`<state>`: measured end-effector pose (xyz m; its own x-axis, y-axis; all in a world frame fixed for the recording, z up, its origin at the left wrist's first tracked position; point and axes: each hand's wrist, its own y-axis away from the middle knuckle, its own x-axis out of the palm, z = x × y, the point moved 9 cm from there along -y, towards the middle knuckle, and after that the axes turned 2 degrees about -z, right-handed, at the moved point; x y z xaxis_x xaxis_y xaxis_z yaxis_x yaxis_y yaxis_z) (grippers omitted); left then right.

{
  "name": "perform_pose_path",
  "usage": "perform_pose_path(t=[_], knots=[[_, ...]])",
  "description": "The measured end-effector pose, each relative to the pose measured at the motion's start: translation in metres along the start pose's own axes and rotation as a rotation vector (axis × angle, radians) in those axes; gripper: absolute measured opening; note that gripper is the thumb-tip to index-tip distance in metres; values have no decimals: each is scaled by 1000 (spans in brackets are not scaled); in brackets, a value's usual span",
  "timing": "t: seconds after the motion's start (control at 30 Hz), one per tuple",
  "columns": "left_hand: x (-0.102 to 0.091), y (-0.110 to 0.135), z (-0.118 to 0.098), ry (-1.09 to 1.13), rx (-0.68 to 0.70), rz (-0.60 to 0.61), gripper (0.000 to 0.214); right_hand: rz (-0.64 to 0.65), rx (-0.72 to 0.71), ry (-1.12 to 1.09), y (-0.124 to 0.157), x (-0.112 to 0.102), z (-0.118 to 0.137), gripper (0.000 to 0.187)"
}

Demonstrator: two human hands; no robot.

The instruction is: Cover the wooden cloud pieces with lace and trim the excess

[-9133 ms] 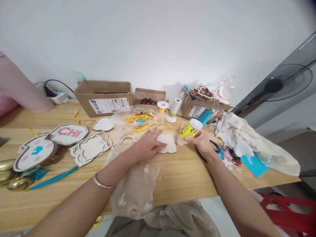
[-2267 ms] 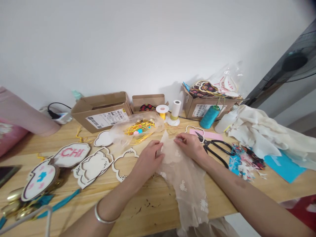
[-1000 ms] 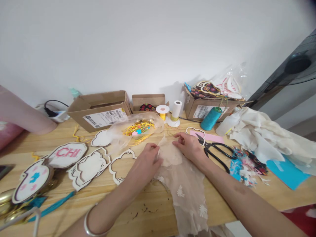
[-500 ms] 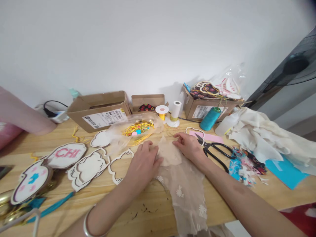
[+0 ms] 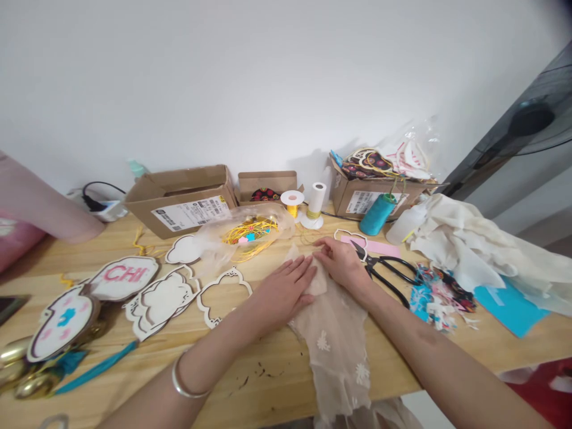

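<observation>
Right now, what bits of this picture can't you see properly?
- Head view: whatever lies under the lace fabric, because the left hand and right hand cover it.
- Head view: whether the right hand pinches the fabric, since its fingertips are curled out of sight.
- Head view: the box label, whose print is too small to read.
- Head view: the gold objects, cut off by the left edge.
- Head view: the fan, cut off by the right edge and blurred.

Pressing lace (image 5: 330, 339) flat on bench (image 5: 268, 369) with left grip (image 5: 286, 289), right grip (image 5: 342, 262) touching it too; scissors (image 5: 388, 271) just right of lace.
</observation>
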<state>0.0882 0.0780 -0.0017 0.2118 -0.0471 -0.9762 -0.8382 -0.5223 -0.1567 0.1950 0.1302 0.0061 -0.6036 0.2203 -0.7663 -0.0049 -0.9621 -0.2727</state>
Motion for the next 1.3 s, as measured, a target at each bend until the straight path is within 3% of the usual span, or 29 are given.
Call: perform_pose_path(t=[0.13,0.27,0.33,0.43,0.57,0.77,0.93,1.1,1.2,1.3], knots=[[0,2,0,-10,5,13,51,-118,-2,60,-2,-25,-4,17],[-1,1,-1,1,2,34,52,-159,-36,96,5,-43,15,21],[-3,1,-2,20,7,28,52,-92,-78,137,13,-36,29,26],[-4,1,-3,43,11,-4,53,114,-198,239,33,-4,46,44],[0,3,-2,2,11,-30,58,307,-301,346,58,29,44,74],[-6,13,11,-72,-136,-14,68,363,-355,416,64,31,39,81],[-12,18,17,-24,-133,43,77,319,-395,446,64,30,43,83],[-14,22,37,45,-198,134,91,349,-379,496,64,29,47,81],[-21,23,44,12,-206,65,81,374,-368,502,63,28,49,82],[-22,23,34,-65,-156,-26,68,386,-370,504,63,28,49,83]])
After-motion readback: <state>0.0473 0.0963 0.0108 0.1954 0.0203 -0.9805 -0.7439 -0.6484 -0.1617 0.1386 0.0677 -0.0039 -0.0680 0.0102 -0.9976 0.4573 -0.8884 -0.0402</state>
